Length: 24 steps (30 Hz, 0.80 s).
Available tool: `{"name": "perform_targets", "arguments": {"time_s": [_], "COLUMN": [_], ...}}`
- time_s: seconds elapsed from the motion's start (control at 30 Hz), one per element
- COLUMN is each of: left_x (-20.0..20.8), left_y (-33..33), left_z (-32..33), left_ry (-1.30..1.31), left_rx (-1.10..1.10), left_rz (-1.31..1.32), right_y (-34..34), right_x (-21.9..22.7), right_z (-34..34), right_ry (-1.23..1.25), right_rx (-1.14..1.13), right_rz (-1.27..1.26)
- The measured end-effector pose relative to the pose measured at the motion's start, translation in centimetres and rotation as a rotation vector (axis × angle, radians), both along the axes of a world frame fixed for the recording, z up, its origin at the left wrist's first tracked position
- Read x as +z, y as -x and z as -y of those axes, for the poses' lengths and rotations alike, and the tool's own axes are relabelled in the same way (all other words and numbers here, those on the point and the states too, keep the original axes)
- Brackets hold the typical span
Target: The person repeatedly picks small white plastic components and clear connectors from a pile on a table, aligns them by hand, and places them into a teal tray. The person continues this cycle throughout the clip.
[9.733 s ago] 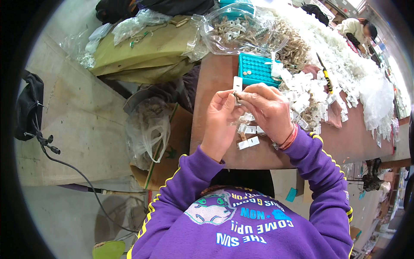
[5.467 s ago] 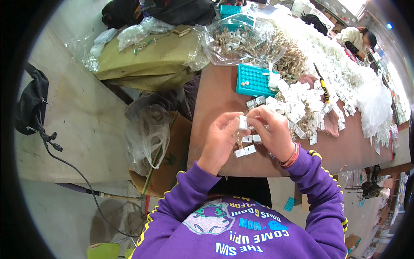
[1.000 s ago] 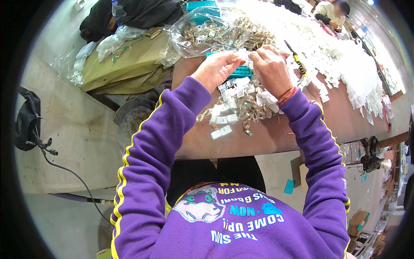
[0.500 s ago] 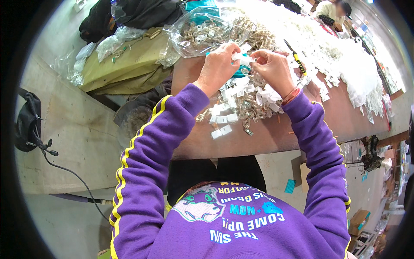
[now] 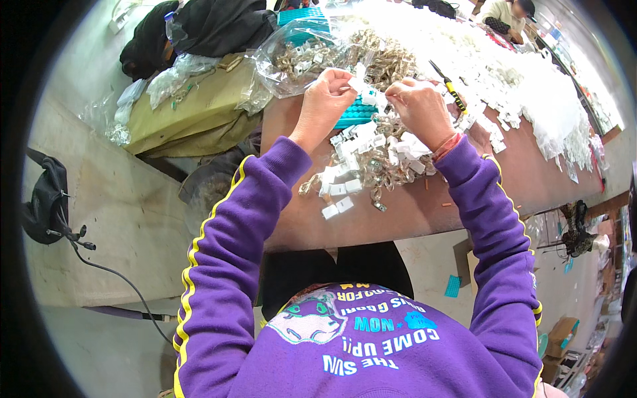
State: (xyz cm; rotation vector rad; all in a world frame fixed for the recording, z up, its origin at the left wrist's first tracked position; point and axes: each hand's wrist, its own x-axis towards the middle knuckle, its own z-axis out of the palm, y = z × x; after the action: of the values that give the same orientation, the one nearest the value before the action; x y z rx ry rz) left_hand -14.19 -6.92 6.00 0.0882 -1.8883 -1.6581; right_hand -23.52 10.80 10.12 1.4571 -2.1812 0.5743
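Observation:
Over the table, my left hand (image 5: 325,105) pinches a small white card (image 5: 357,85) between thumb and fingers. Close by on its right, my right hand (image 5: 422,111) has its fingertips pressed together beside another whitish piece; what they grip, if anything, is too small to make out. Beneath and between both hands lies a teal ridged tray (image 5: 355,115). Nearer to me spreads a heap of small white cards (image 5: 356,142), mixed with tangled beige and clear strands (image 5: 379,166) bearing small shiny pieces.
A clear plastic bag (image 5: 292,60) of beige pieces lies at the back. Yellow-and-black tweezers or a similar slim tool (image 5: 456,96) rest to the right, beside a large bright white pile (image 5: 531,106). An olive cloth-covered surface (image 5: 192,106) stands left. Another person (image 5: 507,20) sits far right.
My hands have drawn slightly apart, the left moving left and the right a little right. More of the teal tray shows between them, and the white card stays in my left hand.

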Motion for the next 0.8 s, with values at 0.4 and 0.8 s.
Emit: {"name": "perform_targets", "arguments": {"time_s": [0.4,0.8], "left_x": [2.2,2.7], "left_y": [-2.0,-2.4], "left_z": [-1.4,1.0], "left_ry": [-0.408,-0.7], "left_rx": [-0.329,-0.598], "left_rz": [0.084,0.178], "right_y": [-1.3,-1.2], "right_x": [0.7,1.6], "right_z": [1.1,0.6], "right_ry": [0.253,0.196], "right_rx": [0.164,0.145], "right_rz": [0.295,0.111]}}
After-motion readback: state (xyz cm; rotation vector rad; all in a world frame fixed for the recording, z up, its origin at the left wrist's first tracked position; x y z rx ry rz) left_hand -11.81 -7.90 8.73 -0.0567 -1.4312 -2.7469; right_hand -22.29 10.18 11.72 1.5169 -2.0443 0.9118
